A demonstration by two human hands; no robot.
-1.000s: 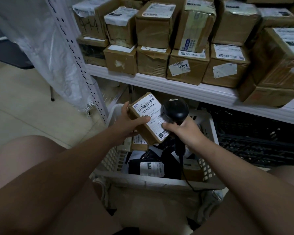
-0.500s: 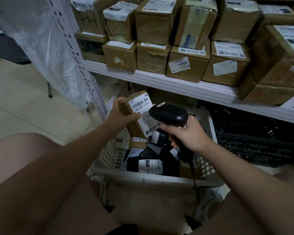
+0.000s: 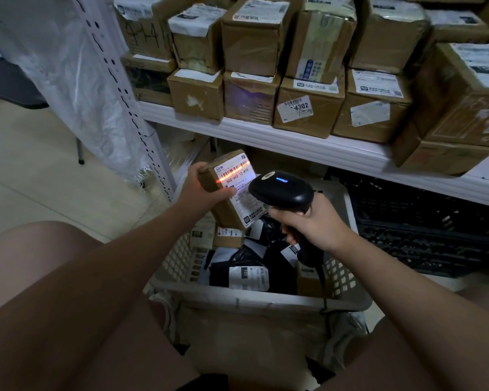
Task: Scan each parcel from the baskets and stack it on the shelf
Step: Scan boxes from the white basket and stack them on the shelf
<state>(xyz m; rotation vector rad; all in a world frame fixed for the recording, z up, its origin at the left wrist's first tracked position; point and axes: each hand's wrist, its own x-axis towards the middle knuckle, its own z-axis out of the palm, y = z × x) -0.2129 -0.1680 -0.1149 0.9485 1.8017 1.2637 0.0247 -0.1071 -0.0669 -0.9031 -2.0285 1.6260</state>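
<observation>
My left hand [image 3: 198,193] grips a small brown cardboard parcel [image 3: 232,190] with a white label, held tilted above the basket. A red scan line crosses the label's barcode. My right hand [image 3: 308,221] grips the handle of a black barcode scanner [image 3: 283,190], whose head points at the label and shows a blue light. Below both hands sits a white plastic basket [image 3: 237,296] holding black bag parcels and small boxes. The white shelf [image 3: 322,148] behind carries several stacked brown boxes.
A perforated white shelf post [image 3: 130,108] and hanging plastic sheeting [image 3: 68,74] stand to the left. A black crate [image 3: 424,227] sits under the shelf at right. The scanner cable runs down over the basket's rim. My knees frame the basket on both sides.
The scanner head has swung down to point at the label, and its red line and blue light have come on. The parcel has shifted slightly left and tilted.
</observation>
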